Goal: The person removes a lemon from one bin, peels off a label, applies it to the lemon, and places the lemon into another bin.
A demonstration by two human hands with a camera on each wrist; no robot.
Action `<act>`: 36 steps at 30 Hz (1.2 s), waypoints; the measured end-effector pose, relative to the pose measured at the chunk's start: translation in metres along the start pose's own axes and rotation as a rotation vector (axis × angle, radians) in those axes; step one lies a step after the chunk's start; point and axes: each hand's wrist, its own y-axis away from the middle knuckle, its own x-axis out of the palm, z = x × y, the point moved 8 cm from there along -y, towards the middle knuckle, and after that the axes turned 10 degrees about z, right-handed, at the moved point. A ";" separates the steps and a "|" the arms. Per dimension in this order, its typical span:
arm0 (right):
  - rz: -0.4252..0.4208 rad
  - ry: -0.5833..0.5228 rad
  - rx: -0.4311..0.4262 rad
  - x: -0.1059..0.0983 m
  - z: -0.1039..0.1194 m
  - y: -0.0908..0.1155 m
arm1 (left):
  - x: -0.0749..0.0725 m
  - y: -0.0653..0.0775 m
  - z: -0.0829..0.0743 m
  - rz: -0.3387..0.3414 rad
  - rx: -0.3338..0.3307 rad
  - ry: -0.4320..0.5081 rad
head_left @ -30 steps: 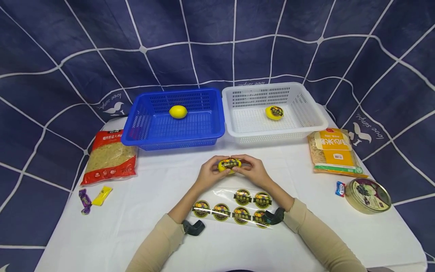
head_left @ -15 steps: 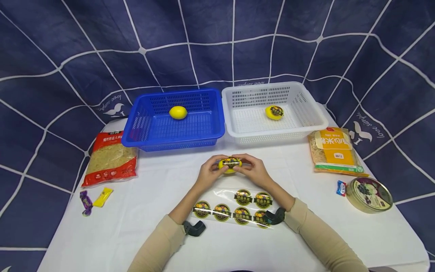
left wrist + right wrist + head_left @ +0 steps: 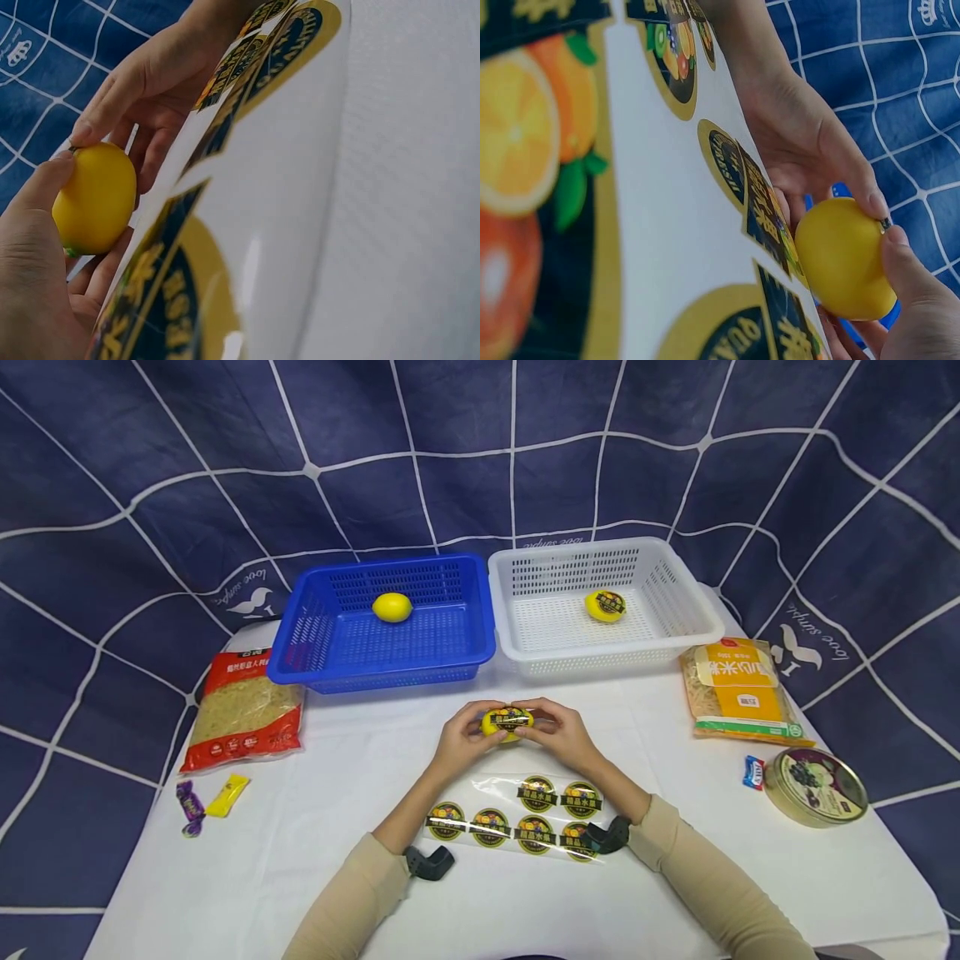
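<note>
Between both hands, over the middle of the table, is a yellow lemon (image 3: 495, 732) with a round black-and-gold sticker (image 3: 510, 718) on its upper side. My left hand (image 3: 459, 742) grips its left end, fingers curled behind and thumb at the sticker. At the other end, my right hand (image 3: 561, 739) holds it the same way. Both wrist views show the lemon (image 3: 96, 199) (image 3: 844, 259) from below, thumbs meeting near the sticker's edge. Just in front of the hands lies a clear sheet of round fruit stickers (image 3: 491, 785), partly under the right wrist.
A blue basket (image 3: 382, 675) with one lemon (image 3: 392, 607) and a white basket (image 3: 600, 653) with a stickered lemon (image 3: 602, 607) stand behind. Left are a red pasta bag (image 3: 243, 710) and candies (image 3: 227, 795); right, a noodle bag (image 3: 738, 689), small candy (image 3: 753, 772) and round tin (image 3: 816, 787).
</note>
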 end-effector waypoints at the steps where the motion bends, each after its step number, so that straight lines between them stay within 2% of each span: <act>1: 0.000 0.001 -0.003 0.000 0.000 0.000 | 0.000 0.000 0.000 0.000 0.000 -0.003; 3: -0.001 0.000 -0.004 0.000 0.001 0.000 | 0.000 0.000 -0.001 -0.004 0.002 -0.009; 11: -0.001 0.005 0.003 -0.002 0.001 0.000 | 0.001 -0.001 0.002 -0.003 -0.041 0.077; 19: -0.006 -0.026 0.016 -0.003 -0.002 0.000 | 0.004 -0.002 0.003 0.031 -0.051 0.091; 23: -0.027 -0.047 0.028 -0.007 -0.001 -0.001 | 0.001 -0.002 0.006 -0.007 -0.073 0.104; 26: -0.134 -0.091 0.013 -0.019 0.001 -0.001 | -0.005 -0.002 0.013 -0.067 -0.083 0.149; 30: -0.425 -0.084 -0.010 -0.048 0.006 0.008 | -0.012 -0.001 0.026 -0.138 -0.053 0.210; 33: -0.631 -0.029 0.033 -0.068 0.010 0.017 | -0.015 0.000 0.034 -0.162 -0.038 0.232; 36: -0.743 -0.026 0.067 -0.085 0.011 0.022 | -0.014 0.001 0.036 -0.156 -0.045 0.273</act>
